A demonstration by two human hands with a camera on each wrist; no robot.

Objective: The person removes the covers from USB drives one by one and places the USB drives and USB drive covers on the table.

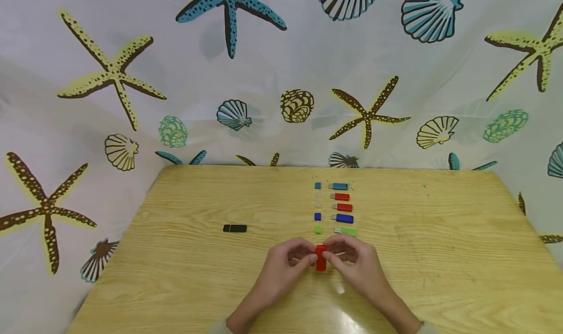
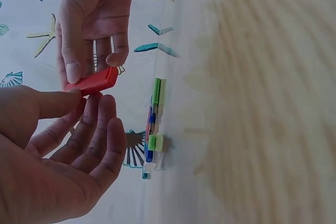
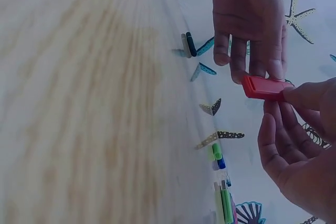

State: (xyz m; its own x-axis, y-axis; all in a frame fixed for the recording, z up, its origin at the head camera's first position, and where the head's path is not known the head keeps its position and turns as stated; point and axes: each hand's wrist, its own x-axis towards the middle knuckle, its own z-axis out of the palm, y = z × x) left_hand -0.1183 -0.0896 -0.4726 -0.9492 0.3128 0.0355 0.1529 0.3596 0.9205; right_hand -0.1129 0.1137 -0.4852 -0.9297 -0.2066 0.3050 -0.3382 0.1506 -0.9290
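A red USB stick (image 1: 321, 260) is held above the near part of the wooden table, between both hands. My left hand (image 1: 280, 267) pinches its far end from the left with thumb and fingers. From the right, the thumb and fingers of my right hand (image 1: 361, 264) pinch the same stick. Both wrist views show the stick's red body (image 2: 100, 81) with a thumb on it from each side; whether its metal plug is covered cannot be told. Just beyond the hands lie a green USB stick (image 1: 347, 231) and a small green cap (image 1: 318, 230).
Beyond the green stick, a blue stick (image 1: 343, 218), two red sticks (image 1: 344, 207) and a lighter blue stick (image 1: 340, 186) form a column, plugs bare. Left of them runs a column of small caps (image 1: 317, 216), some clear. A black USB stick (image 1: 237, 228) lies farther left.
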